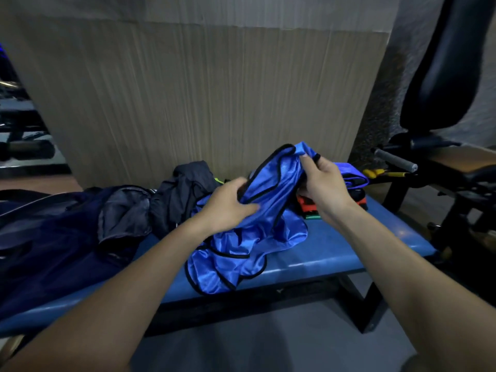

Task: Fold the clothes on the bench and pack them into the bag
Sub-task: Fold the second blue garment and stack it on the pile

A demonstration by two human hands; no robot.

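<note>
Two hands grip one blue vest (241, 253) above the bench (335, 248): left hand (230, 205) bunches its middle, right hand (326, 183) pinches its top. One dark bag (53, 237) lies at the bench's left end.

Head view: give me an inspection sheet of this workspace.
Surface: blue padded bench, black frame.
Job's things: blue garment with black trim, bunched and partly lifted; dark clothes heaped behind; navy bag open at left.
Clutter: folded stack and red-and-green item at right.
Hands: left hand and right hand both grip the blue garment.
Cables: nothing seen.
Surroundings: cardboard sheet behind, gym machine at right.
</note>
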